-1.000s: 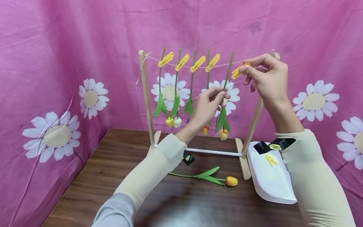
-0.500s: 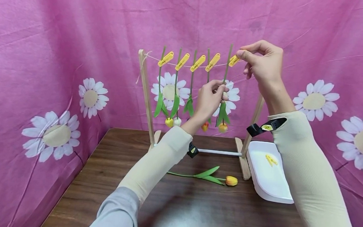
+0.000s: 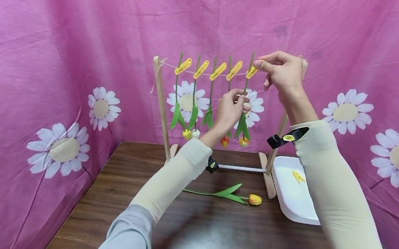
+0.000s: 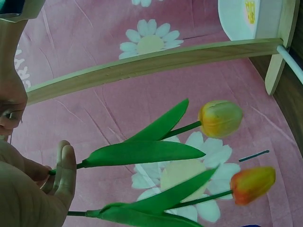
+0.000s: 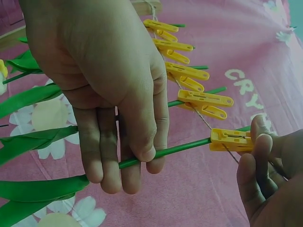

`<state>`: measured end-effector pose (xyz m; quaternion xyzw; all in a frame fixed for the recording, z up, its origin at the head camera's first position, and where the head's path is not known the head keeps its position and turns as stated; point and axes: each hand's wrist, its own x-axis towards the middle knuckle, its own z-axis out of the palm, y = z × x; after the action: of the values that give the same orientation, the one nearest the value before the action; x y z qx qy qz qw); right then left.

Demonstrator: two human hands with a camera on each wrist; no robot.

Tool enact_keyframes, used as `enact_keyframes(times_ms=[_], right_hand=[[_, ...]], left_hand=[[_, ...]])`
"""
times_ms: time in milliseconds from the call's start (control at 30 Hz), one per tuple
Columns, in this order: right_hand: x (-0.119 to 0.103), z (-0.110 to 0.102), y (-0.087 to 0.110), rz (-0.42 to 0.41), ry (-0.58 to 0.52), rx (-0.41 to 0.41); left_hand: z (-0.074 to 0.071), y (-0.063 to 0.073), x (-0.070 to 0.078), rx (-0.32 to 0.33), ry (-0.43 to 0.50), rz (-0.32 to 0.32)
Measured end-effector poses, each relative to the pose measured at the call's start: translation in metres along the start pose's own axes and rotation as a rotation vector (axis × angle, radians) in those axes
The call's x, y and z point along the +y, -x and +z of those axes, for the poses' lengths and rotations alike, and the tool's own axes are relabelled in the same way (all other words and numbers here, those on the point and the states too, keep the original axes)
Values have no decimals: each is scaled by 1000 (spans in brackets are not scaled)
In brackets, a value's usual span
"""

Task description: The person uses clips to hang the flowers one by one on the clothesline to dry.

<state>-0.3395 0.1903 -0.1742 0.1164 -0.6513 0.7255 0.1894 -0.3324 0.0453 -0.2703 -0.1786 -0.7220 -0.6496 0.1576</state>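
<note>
My left hand (image 3: 230,108) pinches the green stem of an upside-down artificial tulip (image 4: 220,118), whose yellow-orange bloom hangs lowest. Above it, my right hand (image 3: 283,74) grips a yellow clothespin (image 5: 231,140) by its handle end. That clothespin sits across both the stem and the thin string (image 5: 203,118). To the left, several more tulips hang head down from the string, each under its own yellow clothespin (image 3: 234,70). My left forearm hides part of the middle blooms in the head view.
A wooden frame (image 3: 161,106) with a white lower bar (image 3: 241,168) carries the string. One loose tulip (image 3: 255,199) lies on the brown table (image 3: 110,211). At the right stands a white tray (image 3: 292,208) with yellow clothespins (image 3: 298,177). Pink flowered cloth surrounds the table.
My right hand has moved left with the clothespin, which now sits over the stem and string. The left hand has raised the tulip slightly, and its stem now meets the string.
</note>
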Motion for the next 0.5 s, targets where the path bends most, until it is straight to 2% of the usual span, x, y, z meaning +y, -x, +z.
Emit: enact_keyframes(times_ms=[267,500], right_hand=[[-2,0,1,43,54,-52],[0,-1,3,30,48,-90]], left_hand=[[-1,-3,1,-12,-31,-32],[-2,-3,2,-32,-48,-65]])
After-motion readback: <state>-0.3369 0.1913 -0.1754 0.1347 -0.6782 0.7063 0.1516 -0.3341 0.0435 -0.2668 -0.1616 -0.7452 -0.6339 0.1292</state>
